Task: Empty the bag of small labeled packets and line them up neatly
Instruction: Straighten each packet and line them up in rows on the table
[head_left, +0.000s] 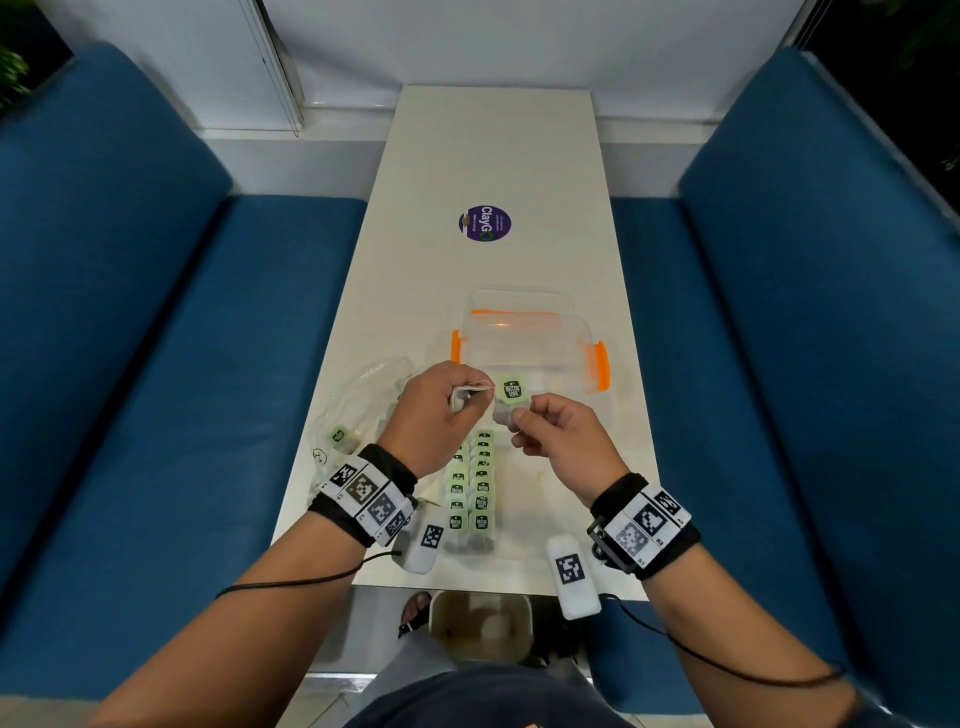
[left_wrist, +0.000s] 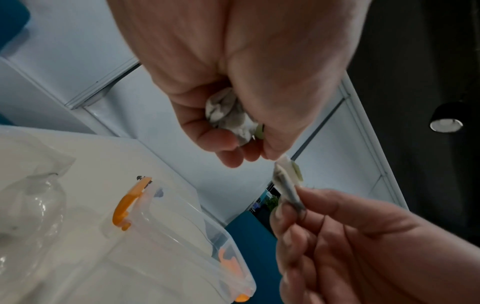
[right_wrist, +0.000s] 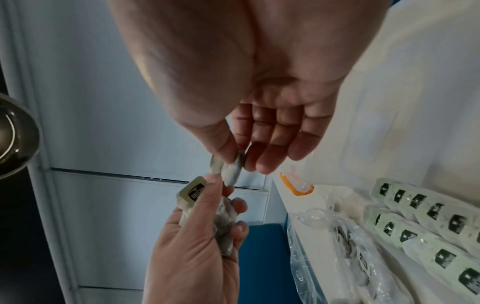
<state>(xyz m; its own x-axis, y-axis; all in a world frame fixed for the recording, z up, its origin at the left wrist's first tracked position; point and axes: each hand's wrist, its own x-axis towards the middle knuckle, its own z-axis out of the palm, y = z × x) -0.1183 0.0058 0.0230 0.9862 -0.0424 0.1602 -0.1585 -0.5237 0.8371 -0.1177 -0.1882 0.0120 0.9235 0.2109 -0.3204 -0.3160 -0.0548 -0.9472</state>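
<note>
Two packets are being held above the worktop (head_left: 488, 156) at the centre of the frame. The left hand (head_left: 436, 410) is curled around a crumpled packet (left_wrist: 228, 115); the right hand (head_left: 561, 441) is pinching a second packet (head_left: 511, 400) between thumb and fingertip, its other fingers loosely bent. Two rows of packets (head_left: 472, 488) are lying lower centre, the clear bag (head_left: 363, 400) at left. The packets are judged light, soft and easily crushed; the stiffer green label is considered the better place to be gripped.
</note>
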